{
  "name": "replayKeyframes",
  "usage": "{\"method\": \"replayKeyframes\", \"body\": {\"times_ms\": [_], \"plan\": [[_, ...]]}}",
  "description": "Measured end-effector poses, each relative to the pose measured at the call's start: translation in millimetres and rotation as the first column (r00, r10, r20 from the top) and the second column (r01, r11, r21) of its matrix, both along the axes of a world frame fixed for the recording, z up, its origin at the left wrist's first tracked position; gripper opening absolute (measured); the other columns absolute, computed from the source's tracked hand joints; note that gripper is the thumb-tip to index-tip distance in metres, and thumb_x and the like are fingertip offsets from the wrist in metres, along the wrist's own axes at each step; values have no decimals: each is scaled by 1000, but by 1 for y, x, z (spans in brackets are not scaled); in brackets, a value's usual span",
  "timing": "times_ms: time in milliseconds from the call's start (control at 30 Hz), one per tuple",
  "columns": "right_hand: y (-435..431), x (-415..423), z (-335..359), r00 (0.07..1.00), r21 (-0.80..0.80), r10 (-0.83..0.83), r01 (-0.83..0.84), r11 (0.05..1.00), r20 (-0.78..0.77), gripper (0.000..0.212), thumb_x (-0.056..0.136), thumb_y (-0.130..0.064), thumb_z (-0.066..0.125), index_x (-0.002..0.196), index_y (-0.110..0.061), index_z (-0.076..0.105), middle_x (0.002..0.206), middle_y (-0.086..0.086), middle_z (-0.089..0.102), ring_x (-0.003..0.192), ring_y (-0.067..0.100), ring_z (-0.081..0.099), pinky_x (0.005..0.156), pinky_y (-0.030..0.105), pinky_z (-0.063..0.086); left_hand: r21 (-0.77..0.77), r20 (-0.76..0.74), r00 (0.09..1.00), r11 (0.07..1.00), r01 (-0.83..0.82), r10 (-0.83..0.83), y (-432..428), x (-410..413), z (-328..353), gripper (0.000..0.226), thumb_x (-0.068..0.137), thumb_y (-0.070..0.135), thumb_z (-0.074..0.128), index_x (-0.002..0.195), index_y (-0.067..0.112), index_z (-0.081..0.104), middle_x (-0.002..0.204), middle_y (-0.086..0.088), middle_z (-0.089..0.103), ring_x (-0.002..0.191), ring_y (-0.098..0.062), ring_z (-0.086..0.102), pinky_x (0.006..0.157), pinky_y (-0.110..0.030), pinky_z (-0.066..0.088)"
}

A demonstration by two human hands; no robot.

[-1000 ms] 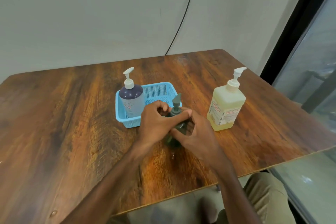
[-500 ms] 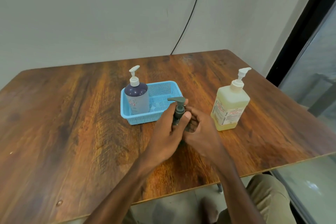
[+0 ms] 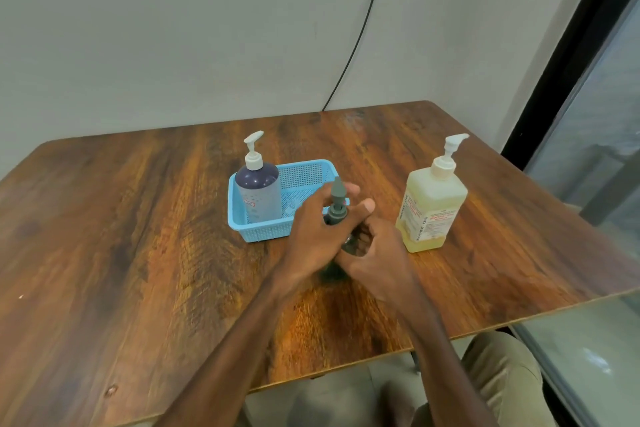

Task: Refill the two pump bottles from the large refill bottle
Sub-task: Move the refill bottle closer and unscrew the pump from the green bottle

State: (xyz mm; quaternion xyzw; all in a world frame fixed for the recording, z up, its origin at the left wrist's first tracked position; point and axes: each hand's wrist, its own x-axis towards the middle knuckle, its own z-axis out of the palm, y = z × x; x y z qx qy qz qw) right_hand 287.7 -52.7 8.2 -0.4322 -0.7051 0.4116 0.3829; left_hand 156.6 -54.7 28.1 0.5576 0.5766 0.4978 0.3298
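Mid-table, left hand (image 3: pixel 313 229) pinches dark pump collar (image 3: pixel 335 213); right hand (image 3: pixel 372 250) wraps the small dark bottle (image 3: pixel 348 246). Blue basket (image 3: pixel 263 234) at 11 o'clock, yellow refill bottle (image 3: pixel 429 215) at 2 o'clock. Risk: collar frees suddenly, bottle tips, spills.

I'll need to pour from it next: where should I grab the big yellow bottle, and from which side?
Grip the yellow refill bottle around its broad flat-sided body, below the shoulder, coming from its open right side with the right hand. It stands upright, and the slim white pump on top gives poor hold.
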Motion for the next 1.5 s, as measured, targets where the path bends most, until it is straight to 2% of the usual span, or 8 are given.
{"method": "replayKeyframes", "body": {"times_ms": [233,433,633,900,1067,1267,1433,1500], "plan": [[3,0,0,996,8,40,-39,999,-75,58,82,-21,83,136,-25,61,124,-14,71,113,1,68,97,33,58,117,-21,994,987,113,-111,-42,-13,-19,43,102,43,56,144,33,56,136,23,63,129,1,57,108,-32,51],[2,-2,0,998,8,19,-18,1000,-57,57,79,-25,86,129,-31,61,123,-18,70,112,-4,66,98,24,56,182,22,986,969,-165,163,-43,-31,-21,23,86,32,83,108,34,74,120,23,71,121,-1,63,98,-43,59],[-1,0,4,1000,31,0,-1,1000,11,56,82,-17,83,124,-40,55,109,-31,65,105,-14,64,89,12,55,82,28,998,995,-63,61,-10,-12,-8,47,76,44,89,116,34,68,115,18,73,112,0,67,99,-34,57],[2,-1,2,998,17,17,-16,1000,-53,59,81,-22,83,136,-27,61,125,-17,71,114,0,67,99,31,57,146,-7,999,988,45,-44,-35,-15,-21,39,98,39,66,137,32,64,131,18,68,126,-2,61,108,-37,52],[3,-2,-1,999,20,-9,10,1000,-39,61,77,-31,87,132,-31,61,124,-15,70,112,-1,67,99,30,57,162,46,996,983,-86,80,-37,-29,-20,25,91,27,78,113,38,74,117,25,72,115,1,66,101,-40,58],[1,-2,1,1000,24,-8,8,1000,-1,66,79,-29,86,139,-29,59,130,-14,68,116,1,66,98,30,58,141,-49,994,986,-88,96,-17,-21,-10,51,74,50,88,119,32,72,115,18,74,109,-2,69,92,-32,61],[1,0,3,1000,40,-7,6,999,18,70,81,-20,85,143,-29,54,137,-12,64,118,0,62,95,15,54,152,-110,980,978,-146,163,-16,-11,-17,53,77,62,81,123,37,70,121,18,70,112,-6,65,94,-36,60],[1,0,3,1000,33,3,-3,999,12,67,81,-22,83,141,-30,56,136,-12,65,118,0,63,98,21,55,142,-117,982,981,-135,152,-20,-14,-21,50,81,61,77,126,41,68,127,16,67,116,-7,63,97,-37,59]]}}
